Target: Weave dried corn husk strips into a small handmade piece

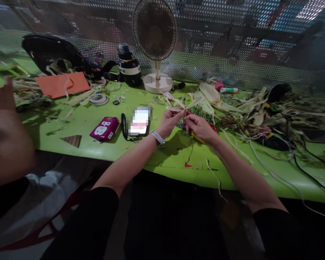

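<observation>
Over the green table, my left hand, with a pale watch band on its wrist, is closed on a pale corn husk strip. My right hand meets it at the fingertips, pinched at the strip's near end; what exactly sits between these fingers is hidden. Beneath the right hand lies a tool with yellow handles, partly covered. Just beyond the hands, a larger corn husk rests on green shreds. A lit phone lies left of my left hand.
A fan and a black bottle stand at the back. Left are a purple socket block, a tape roll and orange paper. Dried husks and cables spread right. Another person's arm reaches in left.
</observation>
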Available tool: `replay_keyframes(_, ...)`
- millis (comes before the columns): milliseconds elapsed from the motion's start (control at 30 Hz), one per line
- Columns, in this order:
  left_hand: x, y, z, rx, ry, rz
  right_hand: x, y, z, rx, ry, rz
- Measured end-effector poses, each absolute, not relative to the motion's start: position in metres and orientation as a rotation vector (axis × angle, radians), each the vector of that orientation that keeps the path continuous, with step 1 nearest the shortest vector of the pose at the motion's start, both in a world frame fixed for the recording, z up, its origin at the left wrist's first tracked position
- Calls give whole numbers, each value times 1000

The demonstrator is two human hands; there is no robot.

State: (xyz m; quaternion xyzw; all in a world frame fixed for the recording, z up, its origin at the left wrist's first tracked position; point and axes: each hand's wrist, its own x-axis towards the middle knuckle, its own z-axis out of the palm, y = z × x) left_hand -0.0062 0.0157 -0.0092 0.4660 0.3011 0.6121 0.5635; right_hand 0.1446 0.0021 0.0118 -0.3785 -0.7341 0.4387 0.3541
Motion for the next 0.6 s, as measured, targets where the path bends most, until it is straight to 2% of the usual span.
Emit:
replay_keyframes(200, -7, 17, -8, 1050, 712, 1409, 146, 0, 17, -983, -1936, 1157)
replay_keyframes(400, -6, 21, -9, 958, 666, 1438, 148, 4, 18, -1146, -1666, 1209)
replay_keyframes(600, -7, 13, -1, 974, 748, 1350, 146, 4, 11, -1057, -1473, 1007)
